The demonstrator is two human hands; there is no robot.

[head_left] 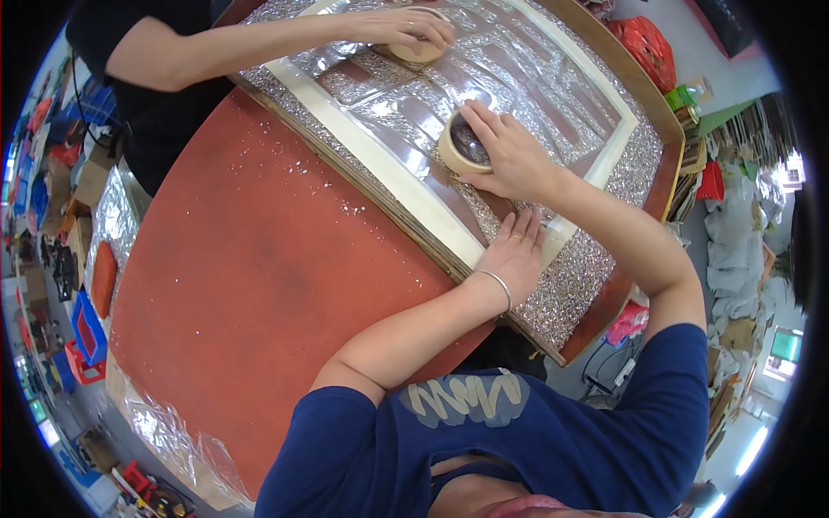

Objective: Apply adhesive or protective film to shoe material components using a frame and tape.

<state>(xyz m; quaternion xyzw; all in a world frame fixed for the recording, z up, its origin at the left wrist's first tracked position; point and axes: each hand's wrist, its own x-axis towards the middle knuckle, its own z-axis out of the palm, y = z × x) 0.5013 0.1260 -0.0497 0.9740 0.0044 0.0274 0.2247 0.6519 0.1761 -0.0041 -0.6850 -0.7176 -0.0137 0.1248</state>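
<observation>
In my right hand (515, 158) is a wide cream roll of masking tape (451, 153), fingers closed round its near right side. The roll rests on clear film (389, 116) laid over glittery, silver-flecked material (579, 285). My left hand (515, 256), wearing a ring and a bracelet, lies flat with fingers stretched out at the film's near corner, beside the cream tape border (436, 220). Across the panel, a co-worker's hand (410, 30) rests on another cream tape roll (417, 53).
A red-brown tabletop (250, 285) sprinkled with glitter specks spreads to the left. The tray's raised wooden rim (669, 142) bounds the right side. A red plastic bag (646, 52) sits beyond it. Crinkled clear plastic (177, 440) hangs near the table's lower left edge.
</observation>
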